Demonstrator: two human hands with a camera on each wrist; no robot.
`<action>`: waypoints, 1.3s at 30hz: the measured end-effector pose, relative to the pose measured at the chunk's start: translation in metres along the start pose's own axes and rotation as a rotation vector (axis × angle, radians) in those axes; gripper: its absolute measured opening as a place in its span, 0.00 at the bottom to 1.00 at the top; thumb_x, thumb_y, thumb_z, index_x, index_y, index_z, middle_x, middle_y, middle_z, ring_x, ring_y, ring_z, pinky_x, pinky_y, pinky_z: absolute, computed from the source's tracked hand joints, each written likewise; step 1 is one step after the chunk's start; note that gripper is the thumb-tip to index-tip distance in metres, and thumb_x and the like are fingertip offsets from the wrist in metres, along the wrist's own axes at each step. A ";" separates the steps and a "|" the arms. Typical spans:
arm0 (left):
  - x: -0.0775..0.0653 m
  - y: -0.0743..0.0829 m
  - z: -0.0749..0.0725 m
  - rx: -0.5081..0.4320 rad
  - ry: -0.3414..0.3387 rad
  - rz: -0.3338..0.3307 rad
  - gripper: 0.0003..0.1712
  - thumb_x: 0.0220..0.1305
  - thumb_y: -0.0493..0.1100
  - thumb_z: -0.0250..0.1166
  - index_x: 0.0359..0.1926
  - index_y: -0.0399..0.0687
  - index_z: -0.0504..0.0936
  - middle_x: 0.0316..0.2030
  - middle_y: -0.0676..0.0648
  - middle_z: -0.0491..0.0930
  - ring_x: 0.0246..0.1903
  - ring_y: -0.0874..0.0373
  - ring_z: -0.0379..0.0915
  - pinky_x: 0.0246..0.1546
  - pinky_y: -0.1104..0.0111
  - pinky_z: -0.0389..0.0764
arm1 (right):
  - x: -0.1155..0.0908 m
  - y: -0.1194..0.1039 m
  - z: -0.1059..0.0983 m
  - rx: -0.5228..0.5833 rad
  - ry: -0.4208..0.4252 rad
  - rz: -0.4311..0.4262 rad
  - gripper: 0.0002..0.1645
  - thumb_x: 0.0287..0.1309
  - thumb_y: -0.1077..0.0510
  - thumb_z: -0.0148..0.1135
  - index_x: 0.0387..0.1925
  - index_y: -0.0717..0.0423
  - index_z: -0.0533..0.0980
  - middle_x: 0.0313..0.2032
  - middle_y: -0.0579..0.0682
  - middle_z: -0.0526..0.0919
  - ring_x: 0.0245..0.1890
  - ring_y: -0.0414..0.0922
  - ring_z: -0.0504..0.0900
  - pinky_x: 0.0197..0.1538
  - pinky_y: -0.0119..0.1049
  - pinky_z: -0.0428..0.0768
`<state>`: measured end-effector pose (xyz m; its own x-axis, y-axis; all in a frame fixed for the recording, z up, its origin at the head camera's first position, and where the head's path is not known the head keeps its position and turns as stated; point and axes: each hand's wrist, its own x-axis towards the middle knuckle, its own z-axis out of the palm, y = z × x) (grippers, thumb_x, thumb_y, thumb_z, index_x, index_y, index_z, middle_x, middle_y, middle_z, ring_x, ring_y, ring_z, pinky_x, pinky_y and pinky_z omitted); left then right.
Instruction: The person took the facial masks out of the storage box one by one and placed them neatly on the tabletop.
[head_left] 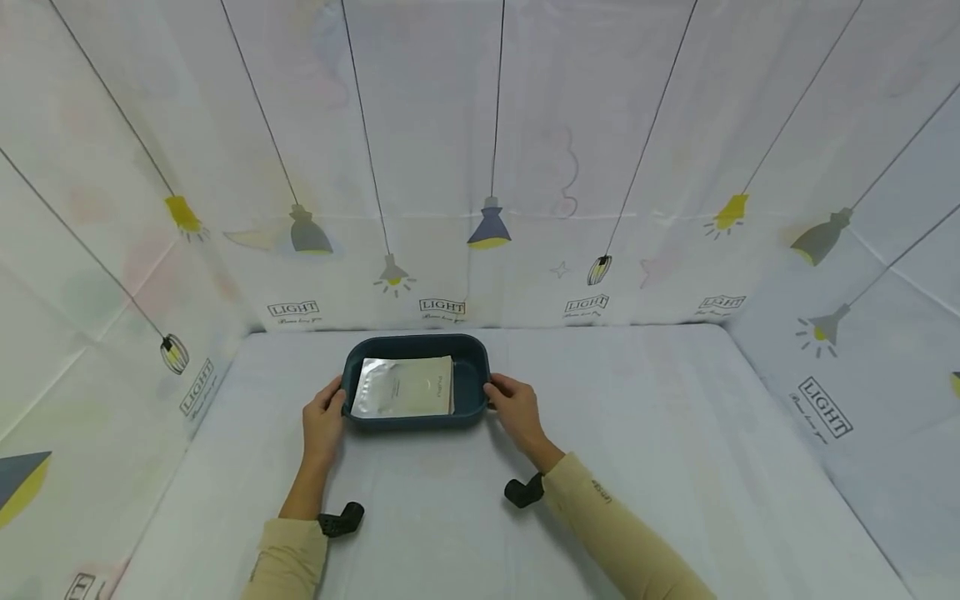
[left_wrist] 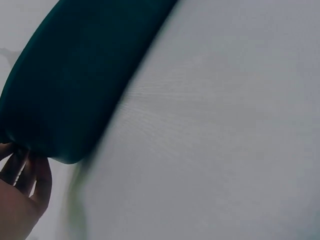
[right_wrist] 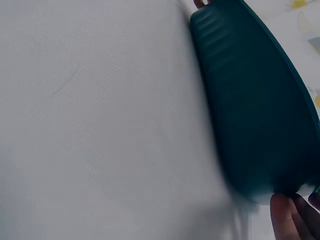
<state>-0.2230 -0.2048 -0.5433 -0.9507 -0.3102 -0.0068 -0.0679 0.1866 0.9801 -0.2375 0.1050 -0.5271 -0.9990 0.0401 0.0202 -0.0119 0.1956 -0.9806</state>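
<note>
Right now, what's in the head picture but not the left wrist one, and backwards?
Only the head view shows the flat, shiny silver-and-cream packets in the dark teal, rounded rectangular tray, and the right hand.

Only the left wrist view shows the tray's outer side large and close.

Both show the tray, the left hand gripping it and the white tabletop.

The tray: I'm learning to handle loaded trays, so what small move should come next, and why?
Probably ease the tray down evenly until it surely sits flat. The left hand and right hand grip its opposite ends, and flat packets lie inside, so a tilt could slide them; whether it touches the white cloth is hard to tell.
</note>
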 end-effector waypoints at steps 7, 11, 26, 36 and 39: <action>-0.002 0.001 0.002 -0.023 0.026 0.010 0.25 0.75 0.43 0.49 0.68 0.40 0.68 0.68 0.39 0.68 0.68 0.50 0.63 0.57 0.83 0.69 | 0.003 -0.004 -0.006 -0.096 -0.042 0.036 0.22 0.65 0.58 0.60 0.57 0.65 0.76 0.48 0.62 0.84 0.39 0.49 0.85 0.41 0.38 0.85; -0.003 -0.001 0.004 -0.044 0.043 0.020 0.24 0.74 0.43 0.50 0.67 0.39 0.69 0.66 0.39 0.70 0.66 0.50 0.66 0.45 0.92 0.66 | 0.005 -0.008 -0.012 -0.155 -0.059 0.036 0.20 0.64 0.58 0.61 0.55 0.64 0.78 0.45 0.60 0.85 0.40 0.55 0.84 0.38 0.35 0.83; -0.007 -0.009 0.006 -0.033 0.097 0.059 0.23 0.75 0.43 0.51 0.66 0.38 0.71 0.66 0.38 0.71 0.68 0.49 0.64 0.66 0.63 0.67 | 0.025 -0.045 -0.022 -0.317 -0.107 -0.006 0.18 0.64 0.58 0.59 0.52 0.65 0.79 0.45 0.60 0.86 0.41 0.55 0.84 0.39 0.37 0.84; -0.005 -0.008 0.007 -0.021 0.103 0.075 0.23 0.75 0.43 0.51 0.65 0.40 0.72 0.65 0.40 0.72 0.67 0.51 0.66 0.53 0.89 0.67 | 0.043 -0.072 -0.003 -0.290 -0.205 0.114 0.20 0.64 0.57 0.60 0.53 0.65 0.78 0.47 0.60 0.85 0.44 0.56 0.85 0.41 0.36 0.85; -0.005 -0.009 0.007 -0.044 0.092 0.071 0.23 0.75 0.43 0.51 0.66 0.40 0.71 0.66 0.40 0.71 0.68 0.50 0.65 0.49 0.92 0.67 | 0.046 -0.071 0.008 -0.305 -0.231 0.143 0.19 0.64 0.57 0.61 0.52 0.65 0.78 0.46 0.60 0.85 0.40 0.53 0.86 0.39 0.36 0.85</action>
<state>-0.2196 -0.1982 -0.5538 -0.9208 -0.3820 0.0792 0.0140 0.1704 0.9853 -0.2826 0.0852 -0.4586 -0.9736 -0.1262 -0.1904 0.1063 0.4874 -0.8667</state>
